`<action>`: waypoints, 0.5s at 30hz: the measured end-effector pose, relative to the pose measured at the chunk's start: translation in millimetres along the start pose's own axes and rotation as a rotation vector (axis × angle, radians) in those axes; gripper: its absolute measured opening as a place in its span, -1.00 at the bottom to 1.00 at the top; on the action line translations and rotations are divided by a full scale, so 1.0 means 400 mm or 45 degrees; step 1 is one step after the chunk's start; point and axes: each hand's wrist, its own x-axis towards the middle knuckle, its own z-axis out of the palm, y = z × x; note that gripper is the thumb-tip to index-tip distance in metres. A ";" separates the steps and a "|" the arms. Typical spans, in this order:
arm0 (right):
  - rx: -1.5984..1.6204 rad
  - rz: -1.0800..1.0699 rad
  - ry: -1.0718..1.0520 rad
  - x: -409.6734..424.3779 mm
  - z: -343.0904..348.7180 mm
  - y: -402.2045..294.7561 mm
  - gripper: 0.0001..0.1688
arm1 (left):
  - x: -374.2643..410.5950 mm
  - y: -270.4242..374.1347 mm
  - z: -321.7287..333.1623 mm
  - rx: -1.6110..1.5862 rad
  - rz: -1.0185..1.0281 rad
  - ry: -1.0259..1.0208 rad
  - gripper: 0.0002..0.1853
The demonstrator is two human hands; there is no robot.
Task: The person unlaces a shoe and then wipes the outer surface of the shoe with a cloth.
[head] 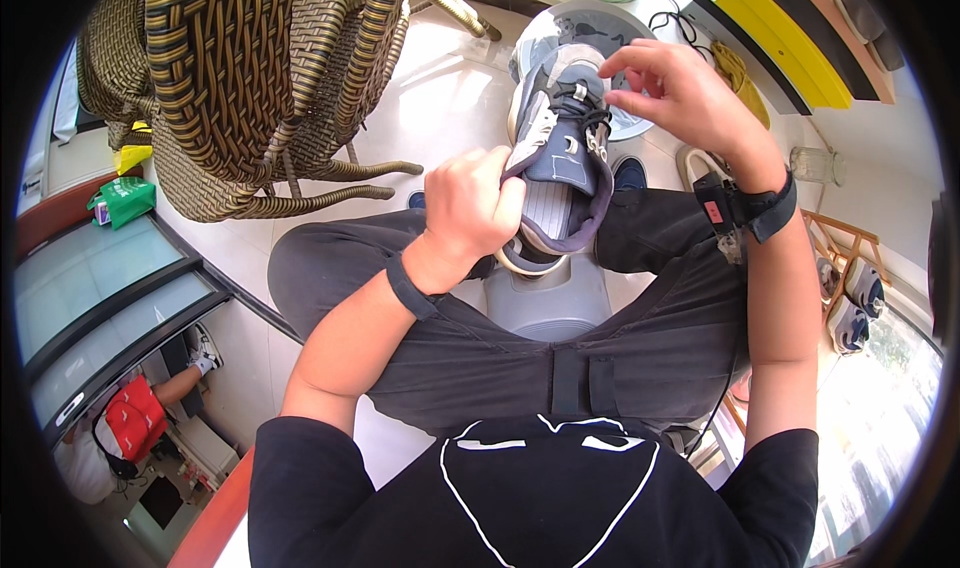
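A dark blue and grey sneaker [559, 159] with black laces is raised above my lap, toe pointing away from me. Its collar is spread wide, showing a striped pale insole [546, 211]. My left hand [472, 200] grips the left side of the collar, thumb at the inner edge. To the right of the laces, my right hand [671, 95] hovers with fingers curled and apart, nothing visible between them. Beneath the heel, a pale sole edge [529, 266] shows; whether it belongs to a second shoe is hard to tell. Below is a grey plastic stool [551, 301].
A round plastic tub [637, 24] sits behind the toe. Wicker chairs [247, 80] crowd the left. Shoeboxes [787, 35] stand at upper right, near a glass jar [817, 166] and a wooden shoe rack [847, 245]. Another person's leg [180, 384] appears at lower left.
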 end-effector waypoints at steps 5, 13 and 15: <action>0.009 -0.264 -0.064 0.019 0.089 0.024 -0.76 | 0.004 0.010 -0.004 0.055 0.042 -0.029 -0.76; 0.159 0.137 -0.243 0.018 0.114 -0.016 -0.66 | 0.001 0.002 -0.001 0.095 0.065 -0.026 -0.76; 0.077 0.147 -0.096 0.019 0.144 -0.013 -0.66 | 0.001 0.001 0.001 0.101 0.074 -0.034 -0.76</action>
